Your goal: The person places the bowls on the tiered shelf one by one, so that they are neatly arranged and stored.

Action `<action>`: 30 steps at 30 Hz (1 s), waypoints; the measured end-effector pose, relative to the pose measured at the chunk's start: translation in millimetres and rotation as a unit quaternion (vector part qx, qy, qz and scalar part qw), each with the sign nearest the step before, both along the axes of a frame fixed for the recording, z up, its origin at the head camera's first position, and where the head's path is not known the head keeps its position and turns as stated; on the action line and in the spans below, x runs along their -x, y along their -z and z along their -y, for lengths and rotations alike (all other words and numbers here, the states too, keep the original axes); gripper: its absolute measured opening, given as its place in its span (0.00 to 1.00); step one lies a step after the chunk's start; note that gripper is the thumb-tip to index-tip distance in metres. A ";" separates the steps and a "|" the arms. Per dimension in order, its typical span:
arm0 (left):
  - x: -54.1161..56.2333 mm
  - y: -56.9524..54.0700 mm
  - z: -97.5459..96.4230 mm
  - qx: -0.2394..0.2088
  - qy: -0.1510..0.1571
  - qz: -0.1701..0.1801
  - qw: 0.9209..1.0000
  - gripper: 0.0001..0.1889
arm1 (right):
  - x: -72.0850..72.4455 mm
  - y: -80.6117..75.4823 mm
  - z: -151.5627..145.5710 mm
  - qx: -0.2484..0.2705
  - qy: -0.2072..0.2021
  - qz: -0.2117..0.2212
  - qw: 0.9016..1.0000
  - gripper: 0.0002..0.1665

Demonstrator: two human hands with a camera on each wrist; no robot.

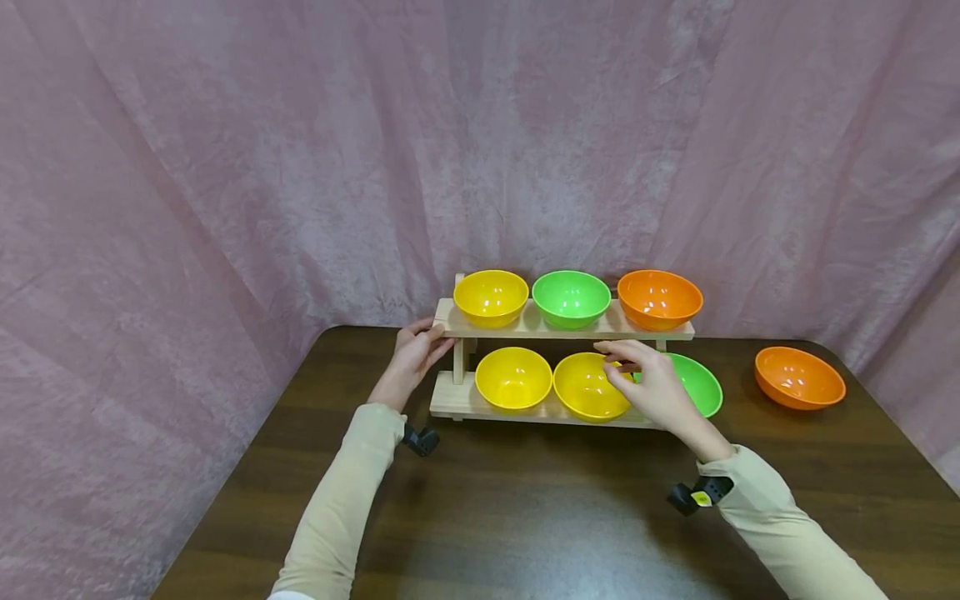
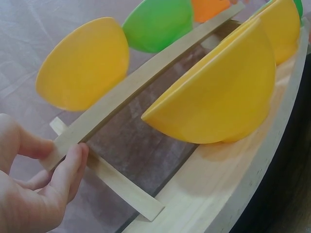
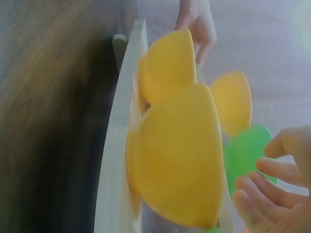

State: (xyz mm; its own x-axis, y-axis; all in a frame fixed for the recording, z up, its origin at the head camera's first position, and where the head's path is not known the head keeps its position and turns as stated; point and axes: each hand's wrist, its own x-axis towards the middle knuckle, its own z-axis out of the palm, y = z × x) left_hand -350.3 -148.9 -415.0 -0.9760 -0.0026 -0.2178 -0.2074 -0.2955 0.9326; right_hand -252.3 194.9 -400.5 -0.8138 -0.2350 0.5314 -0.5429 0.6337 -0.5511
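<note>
My left hand (image 1: 411,354) pinches the left end of the top board of a two-tier wooden rack (image 1: 444,317), thumb on one side and fingers on the other. My right hand (image 1: 652,383) hovers over the lower tier with thumb and fingers apart, holding nothing. It overlaps the middle yellow bowl (image 1: 585,400) and the green bowl (image 1: 699,390) at the right. Another yellow bowl (image 1: 513,379) sits at the lower left. Along the top tier stand a yellow bowl (image 1: 491,300), a green bowl (image 1: 572,302) and an orange bowl (image 1: 660,302).
A separate orange bowl (image 1: 799,380) rests on the dark wooden table (image 1: 525,500), right of the rack. Directly behind the table hangs a pink curtain (image 1: 480,150). Both wrists wear small black cameras.
</note>
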 end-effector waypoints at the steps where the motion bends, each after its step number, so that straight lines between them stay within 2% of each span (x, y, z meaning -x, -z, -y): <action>1: 0.1 -0.2 0.0 -0.001 0.000 0.000 1.000 0.23 | -0.5 0.2 -2.3 0.006 0.005 -0.005 1.000 0.19; 9: 1.5 0.1 0.6 0.001 0.002 -0.004 1.000 0.23 | -4.0 0.9 -18.2 0.036 0.042 -0.020 0.998 0.21; 15: 1.4 0.6 -0.1 0.001 0.001 -0.003 1.000 0.22 | -7.3 -1.6 -33.0 0.036 0.074 -0.038 0.996 0.18; 21: 1.1 -0.1 0.3 0.004 0.003 -0.004 1.000 0.23 | -9.3 0.5 -49.9 0.061 0.110 -0.056 0.990 0.16; 25: 1.3 0.3 0.8 0.002 -0.002 0.000 1.000 0.22 | -9.9 2.2 -62.9 0.073 0.134 -0.048 0.987 0.16; 30: 1.7 0.9 0.4 -0.003 0.002 0.001 1.000 0.22 | -10.5 0.5 -80.0 0.093 0.158 -0.011 0.983 0.17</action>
State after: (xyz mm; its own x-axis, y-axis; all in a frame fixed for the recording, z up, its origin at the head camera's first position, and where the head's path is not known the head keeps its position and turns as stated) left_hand -352.0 -149.3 -416.0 -0.9754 0.0030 -0.2205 -0.2113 -0.2994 0.9305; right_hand -241.8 275.0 -401.0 -0.8182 0.1305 0.5600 -0.3488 0.6617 -0.6637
